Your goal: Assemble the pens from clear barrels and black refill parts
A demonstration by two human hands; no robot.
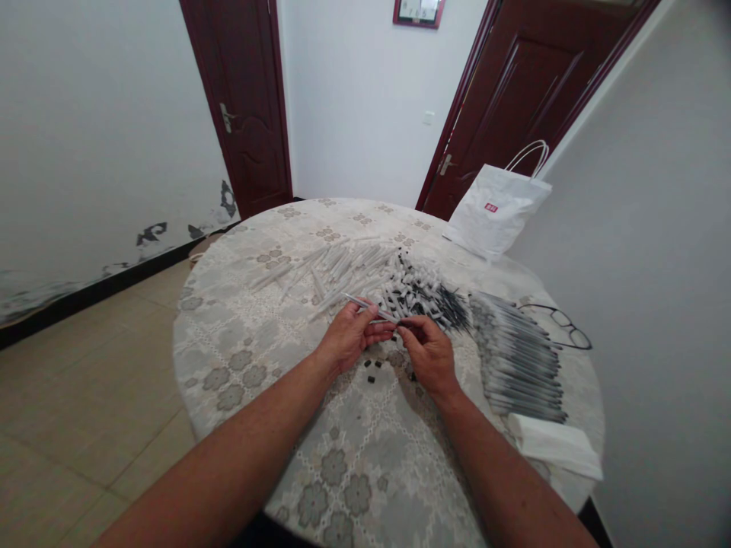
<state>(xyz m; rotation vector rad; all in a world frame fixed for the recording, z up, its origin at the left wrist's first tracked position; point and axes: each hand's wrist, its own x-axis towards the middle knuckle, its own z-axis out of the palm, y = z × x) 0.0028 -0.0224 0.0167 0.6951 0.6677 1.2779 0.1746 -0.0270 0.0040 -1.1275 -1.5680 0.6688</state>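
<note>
A thin, clear pen barrel (359,301) lies across the fingers of my left hand (355,332), held under its thumb. My right hand (427,352) is closed in a pinch at the barrel's right end. What sits between those right fingertips is too small and hidden to make out. Just beyond both hands is a heap of white caps (403,288) mixed with black pieces, and thin dark refills (448,306) fan out on its right. Loose pale barrels (336,266) spread to the left of the heap. Several small black plugs (371,379) lie on the cloth below my hands.
Stacked dark-and-clear pens (517,361) lie on the right, beside eyeglasses (563,323) and a folded white cloth or paper (557,445). A white paper bag (496,209) stands at the back right. A patterned tablecloth (336,487) covers the round table.
</note>
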